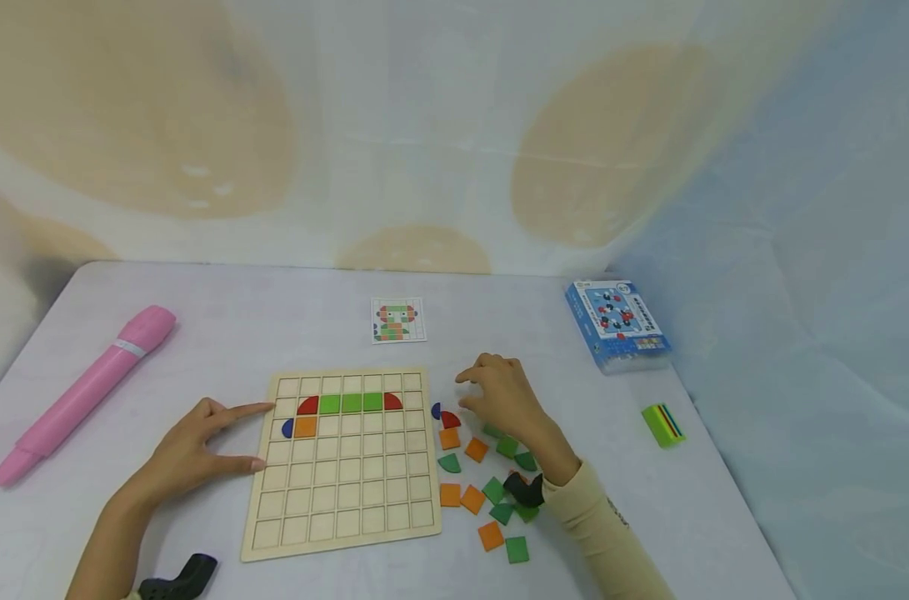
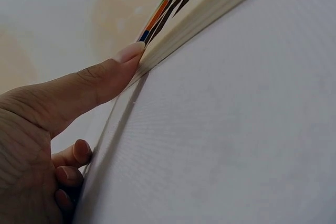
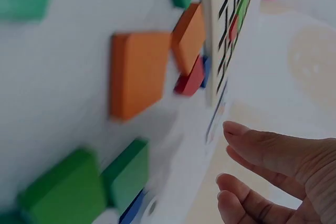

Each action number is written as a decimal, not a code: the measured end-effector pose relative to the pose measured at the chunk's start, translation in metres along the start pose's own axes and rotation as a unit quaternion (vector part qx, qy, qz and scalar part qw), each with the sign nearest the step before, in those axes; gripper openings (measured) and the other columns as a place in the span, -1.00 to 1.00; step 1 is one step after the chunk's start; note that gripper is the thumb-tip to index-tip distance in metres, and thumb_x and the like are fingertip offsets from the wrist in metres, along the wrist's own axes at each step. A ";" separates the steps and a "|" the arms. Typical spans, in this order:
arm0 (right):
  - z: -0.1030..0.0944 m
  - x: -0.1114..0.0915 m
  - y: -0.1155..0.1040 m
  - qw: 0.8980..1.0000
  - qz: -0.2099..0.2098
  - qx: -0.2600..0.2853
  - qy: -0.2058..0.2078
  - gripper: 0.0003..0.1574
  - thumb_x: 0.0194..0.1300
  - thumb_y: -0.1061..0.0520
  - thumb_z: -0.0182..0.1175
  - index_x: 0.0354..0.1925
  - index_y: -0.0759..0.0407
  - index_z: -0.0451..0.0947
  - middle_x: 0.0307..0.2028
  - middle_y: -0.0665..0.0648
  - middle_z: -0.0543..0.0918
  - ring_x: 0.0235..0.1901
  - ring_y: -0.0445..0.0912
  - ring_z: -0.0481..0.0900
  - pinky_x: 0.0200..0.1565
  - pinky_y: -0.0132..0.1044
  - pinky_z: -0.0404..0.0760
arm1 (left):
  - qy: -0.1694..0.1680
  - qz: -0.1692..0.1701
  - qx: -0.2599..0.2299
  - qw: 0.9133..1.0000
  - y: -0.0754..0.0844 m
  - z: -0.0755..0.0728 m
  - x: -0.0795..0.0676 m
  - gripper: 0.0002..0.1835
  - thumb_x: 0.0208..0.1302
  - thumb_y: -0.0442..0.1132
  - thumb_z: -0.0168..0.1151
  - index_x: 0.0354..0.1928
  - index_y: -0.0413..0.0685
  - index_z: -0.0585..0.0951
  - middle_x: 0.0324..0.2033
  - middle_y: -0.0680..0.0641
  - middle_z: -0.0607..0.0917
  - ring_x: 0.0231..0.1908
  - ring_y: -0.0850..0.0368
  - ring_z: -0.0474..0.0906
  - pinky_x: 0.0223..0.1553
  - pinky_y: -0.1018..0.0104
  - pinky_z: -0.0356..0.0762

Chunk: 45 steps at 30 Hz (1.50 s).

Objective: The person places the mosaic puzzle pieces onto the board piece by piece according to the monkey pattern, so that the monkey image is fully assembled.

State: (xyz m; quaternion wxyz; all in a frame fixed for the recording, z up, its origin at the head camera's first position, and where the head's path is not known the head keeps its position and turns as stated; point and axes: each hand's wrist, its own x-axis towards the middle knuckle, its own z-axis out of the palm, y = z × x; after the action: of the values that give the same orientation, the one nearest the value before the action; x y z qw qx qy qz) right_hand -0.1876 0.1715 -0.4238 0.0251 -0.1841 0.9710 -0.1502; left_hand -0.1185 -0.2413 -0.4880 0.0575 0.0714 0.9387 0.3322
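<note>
A wooden grid board (image 1: 349, 492) lies on the table with a row of colored tiles in its upper part. Two red quarter-circles flank several green squares (image 1: 352, 403); below at left sit an orange square (image 1: 305, 427) and a blue half-circle (image 1: 287, 428). My left hand (image 1: 192, 450) touches the board's left edge with outstretched thumb and index finger; in the left wrist view the thumb (image 2: 100, 80) presses on the edge. My right hand (image 1: 502, 396) hovers right of the board, thumb and fingers apart and nothing between them, near a loose red quarter-circle (image 1: 450, 420) and blue piece (image 1: 436, 411).
Loose orange squares (image 1: 450, 495) and green pieces (image 1: 517, 550) lie scattered right of the board. Behind it lies a pattern card (image 1: 398, 321). A blue box (image 1: 619, 325) and a small green block (image 1: 662, 426) stand at right, a pink tube-shaped object (image 1: 87, 396) at left.
</note>
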 end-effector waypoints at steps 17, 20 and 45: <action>-0.010 -0.010 0.057 0.999 0.035 0.022 -0.021 -0.65 0.15 0.21 0.41 -0.04 0.15 0.74 -0.26 0.11 0.65 -0.15 0.00 0.58 0.10 0.16 0.34 | -0.003 -0.006 0.011 1.000 -0.001 0.001 0.000 -0.10 -0.17 0.18 0.60 0.31 0.15 0.53 -0.29 -0.08 0.31 -0.28 0.07 0.24 -0.29 0.27 0.15; -0.009 -0.010 0.057 0.999 0.033 0.030 -0.030 -0.65 0.16 0.22 0.39 -0.04 0.16 0.74 -0.26 0.11 0.62 -0.15 0.01 0.57 0.11 0.15 0.33 | -0.001 -0.005 0.012 1.000 -0.001 0.000 0.000 -0.10 -0.17 0.18 0.59 0.31 0.15 0.53 -0.30 -0.07 0.30 -0.28 0.07 0.24 -0.29 0.27 0.15; 0.003 -0.004 0.028 0.998 -0.002 -0.055 0.028 -0.72 0.07 0.06 0.48 -0.29 0.22 0.74 -0.31 0.10 0.61 -0.22 0.01 0.54 0.11 0.08 0.43 | 0.003 -0.001 0.010 1.000 -0.002 0.003 0.001 -0.10 -0.18 0.21 0.58 0.30 0.15 0.54 -0.30 -0.07 0.31 -0.29 0.07 0.23 -0.31 0.27 0.15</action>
State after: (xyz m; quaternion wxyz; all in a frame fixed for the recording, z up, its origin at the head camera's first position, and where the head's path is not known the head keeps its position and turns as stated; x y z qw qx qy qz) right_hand -0.1933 0.1969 -0.4356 -0.0121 -0.1830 0.9778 -0.1016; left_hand -0.1196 -0.2409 -0.4916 0.0538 0.0701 0.9424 0.3226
